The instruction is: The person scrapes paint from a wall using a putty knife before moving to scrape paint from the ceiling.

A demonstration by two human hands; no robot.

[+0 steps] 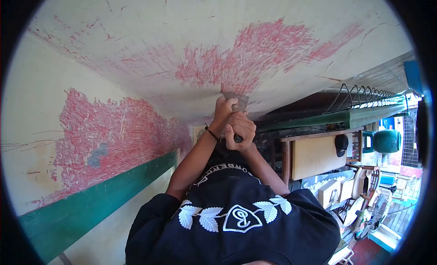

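Observation:
A scraper (236, 100) with a flat metal blade meets the pale wall (150, 19), its edge at the lower end of a scratched pink-red patch (255, 51). My right hand (242, 129) is wrapped round its dark handle, whose butt end shows beneath the fingers. Higher up, my left hand (224, 109), with a dark band (212, 132) at the wrist, is closed on the scraper near the base of the blade. Both forearms reach up from my black shirt (241, 237). Part of the handle is hidden by my fingers.
On the left, another scraped red patch (114, 133) sits above a green painted board (100, 183). To the right are a green shelf edge (359, 118) with a wire rack (368, 98), a wooden-framed panel (314, 158), a dark cap (341, 145), a green plastic chair (388, 141) and cluttered household items.

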